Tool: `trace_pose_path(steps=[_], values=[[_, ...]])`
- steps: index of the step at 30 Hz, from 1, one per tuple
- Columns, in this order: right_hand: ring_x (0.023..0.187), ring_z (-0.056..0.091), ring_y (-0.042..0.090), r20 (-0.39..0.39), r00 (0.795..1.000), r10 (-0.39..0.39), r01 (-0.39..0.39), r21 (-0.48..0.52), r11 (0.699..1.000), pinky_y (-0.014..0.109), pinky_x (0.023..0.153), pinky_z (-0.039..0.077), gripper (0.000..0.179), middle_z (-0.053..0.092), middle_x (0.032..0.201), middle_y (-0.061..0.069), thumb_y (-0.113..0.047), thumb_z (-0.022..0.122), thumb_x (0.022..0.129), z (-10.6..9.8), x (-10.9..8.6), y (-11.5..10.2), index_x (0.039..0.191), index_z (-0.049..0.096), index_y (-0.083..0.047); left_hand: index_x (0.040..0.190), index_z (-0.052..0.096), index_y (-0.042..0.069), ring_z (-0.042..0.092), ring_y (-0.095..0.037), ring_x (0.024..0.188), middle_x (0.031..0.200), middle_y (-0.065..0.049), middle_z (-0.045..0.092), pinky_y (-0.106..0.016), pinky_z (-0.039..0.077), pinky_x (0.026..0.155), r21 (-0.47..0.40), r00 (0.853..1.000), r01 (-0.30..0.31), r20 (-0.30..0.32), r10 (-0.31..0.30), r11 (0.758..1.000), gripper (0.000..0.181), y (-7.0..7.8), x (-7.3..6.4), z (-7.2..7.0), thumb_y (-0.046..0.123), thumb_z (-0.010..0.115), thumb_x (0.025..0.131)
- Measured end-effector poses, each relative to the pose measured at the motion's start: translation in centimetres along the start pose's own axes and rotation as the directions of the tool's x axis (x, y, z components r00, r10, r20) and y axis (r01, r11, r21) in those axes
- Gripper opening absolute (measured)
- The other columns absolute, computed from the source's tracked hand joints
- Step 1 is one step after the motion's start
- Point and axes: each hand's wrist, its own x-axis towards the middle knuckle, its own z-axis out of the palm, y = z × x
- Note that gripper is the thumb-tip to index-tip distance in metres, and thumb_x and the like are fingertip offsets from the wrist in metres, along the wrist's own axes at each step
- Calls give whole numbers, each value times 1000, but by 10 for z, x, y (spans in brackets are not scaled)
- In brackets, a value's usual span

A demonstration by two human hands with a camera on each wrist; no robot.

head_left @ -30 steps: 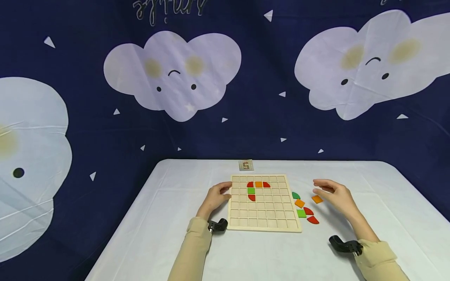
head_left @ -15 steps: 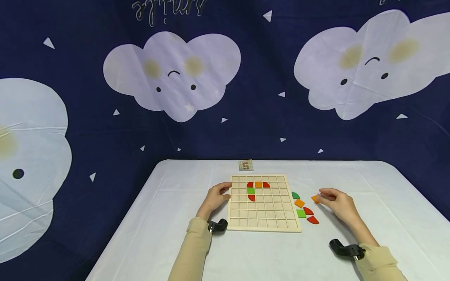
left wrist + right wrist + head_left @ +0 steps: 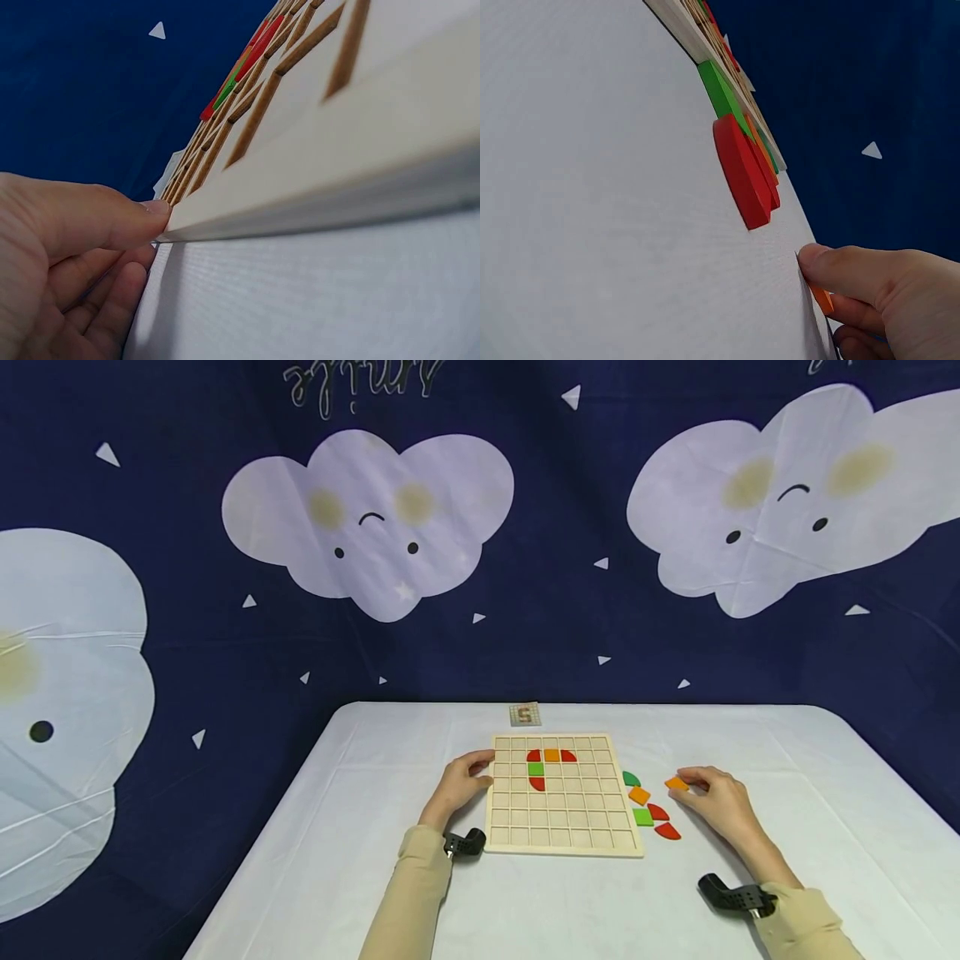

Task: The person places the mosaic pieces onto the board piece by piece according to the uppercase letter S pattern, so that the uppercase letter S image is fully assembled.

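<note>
My left hand [image 3: 456, 783] is at the left side of a wooden grid board [image 3: 562, 818], thumb and index fingertips touching its edge with a gap between them. In the left wrist view the thumb [image 3: 105, 214] meets the board's edge and the other fingers bend loosely below. To the right of the board, my right hand [image 3: 716, 802] pinches an orange square tile [image 3: 677, 784] between thumb and fingers, low over the table. In the right wrist view most of that orange tile [image 3: 822, 298] is hidden by the thumb. Red, orange and green tiles [image 3: 536, 769] sit in the board's upper cells.
Loose tiles lie between the board and my right hand: a dark green quarter-round [image 3: 632, 777], another orange square [image 3: 639, 795], a light green square [image 3: 643, 817] and two red quarter-rounds [image 3: 667, 832]. A small pattern card [image 3: 525, 714] lies behind the board on the white-covered table [image 3: 420, 731].
My right hand has come down and its thumb and fingers have closed on the outer orange tile. My left hand and the board keep their places.
</note>
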Motion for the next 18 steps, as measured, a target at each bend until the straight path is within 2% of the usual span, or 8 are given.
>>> trace_pose_path(steps=[4,10,18], values=[[89,59,38,-18,1000,-14,14,-5,1000,51,75,46,32,66,97,22,-7,78,74,0,0,1,102,68,6,126,57,-2,55,-28,111,122,-15,60,-36,46,96,4,1000,4,2,-4,1000,46,-1,1,0,-4,66,81],[92,60,42,-7,1000,22,-22,40,999,53,78,49,34,66,102,23,-10,75,79,-10,5,-11,108,67,5,126,58,-1,55,-28,111,122,-15,60,-37,45,97,0,1000,12,0,-12,1000,46,-2,1,0,-4,66,81],[92,61,43,-22,998,-64,66,91,994,55,79,48,34,66,104,20,-15,74,81,-26,27,-34,111,67,1,126,57,-2,55,-29,111,122,-16,59,-37,46,96,4,1000,3,2,-3,1000,46,-1,1,0,-4,66,81]])
